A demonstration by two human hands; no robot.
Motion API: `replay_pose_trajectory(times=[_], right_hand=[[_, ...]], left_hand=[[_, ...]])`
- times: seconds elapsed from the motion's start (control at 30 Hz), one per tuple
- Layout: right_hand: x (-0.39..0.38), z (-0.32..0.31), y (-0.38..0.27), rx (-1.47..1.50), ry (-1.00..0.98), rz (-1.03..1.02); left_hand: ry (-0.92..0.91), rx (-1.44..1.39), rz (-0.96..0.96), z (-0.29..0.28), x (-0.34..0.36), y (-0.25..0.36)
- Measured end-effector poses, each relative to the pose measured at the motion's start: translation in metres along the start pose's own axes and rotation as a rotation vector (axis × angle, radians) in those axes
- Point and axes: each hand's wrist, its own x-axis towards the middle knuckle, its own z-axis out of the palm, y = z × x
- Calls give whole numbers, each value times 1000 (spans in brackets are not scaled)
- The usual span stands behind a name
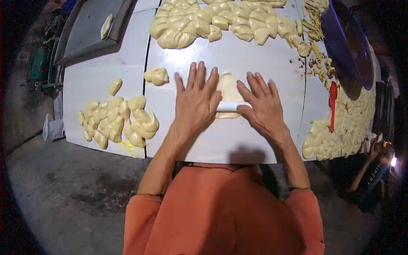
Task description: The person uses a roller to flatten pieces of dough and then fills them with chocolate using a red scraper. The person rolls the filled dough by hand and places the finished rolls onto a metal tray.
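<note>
A flattened oval of pale dough (pixel 229 87) lies on the white table in front of me. Across it rests a white rolling pin (pixel 231 106), its middle showing between my hands. My left hand (pixel 196 97) lies flat with fingers spread over the pin's left end. Over the right end, my right hand (pixel 264 101) is stretched out too, its thumb beside the pin. Both palms press from above without wrapping round it, and they hide the pin's ends. A small lump of dough (pixel 156 76) sits left of my left hand.
Many dough pieces (pixel 178 25) cover the far side, with another cluster (pixel 110 119) at left. A metal tray (pixel 91 32) stands far left. To the right are a purple basin (pixel 346 42), a red-handled tool (pixel 332 106), more dough (pixel 340 131) and another person (pixel 374 174).
</note>
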Motion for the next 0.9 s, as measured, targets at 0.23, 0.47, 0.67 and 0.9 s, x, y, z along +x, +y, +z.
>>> replay_pose_trajectory(times=[0.23,0.47,0.67,0.9], right_hand=[[-75,30,-27,7,122,-50],[-39,-6,-7,232,7,-96],[39,13,16,-109,279,37],[102,-13,36,187,256,-103]], left_hand=[[-138,-196,-92,-2,-84,29],[44,-27,-49,-7,-67,21],[143,48,-111,15,17,-1],[324,87,-164,23,96,-36]])
